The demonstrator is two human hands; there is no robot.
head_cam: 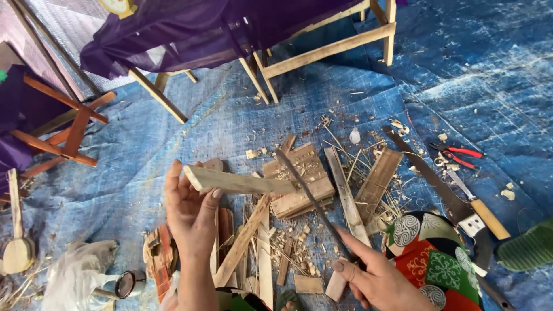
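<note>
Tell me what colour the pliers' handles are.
Red, with black on the pliers, clearest in the head view.

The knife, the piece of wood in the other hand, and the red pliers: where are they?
Knife (pixel 311 193): head view, middle of the long dark blade.
Piece of wood (pixel 242 183): head view, middle of the pale strip.
Red pliers (pixel 458 155): head view, on the red handles.

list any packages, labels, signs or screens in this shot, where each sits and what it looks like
No labels, signs or screens show.
Crumpled clear plastic bag: bottom left on the blue tarp, whitish and see-through, left of the left hand.
Small roll of tape: beside the bag, round, dark rim with pale core.
Small white bottle-like thing: among the wood scraps, above the blade in the right hand; too small to tell more.
</note>
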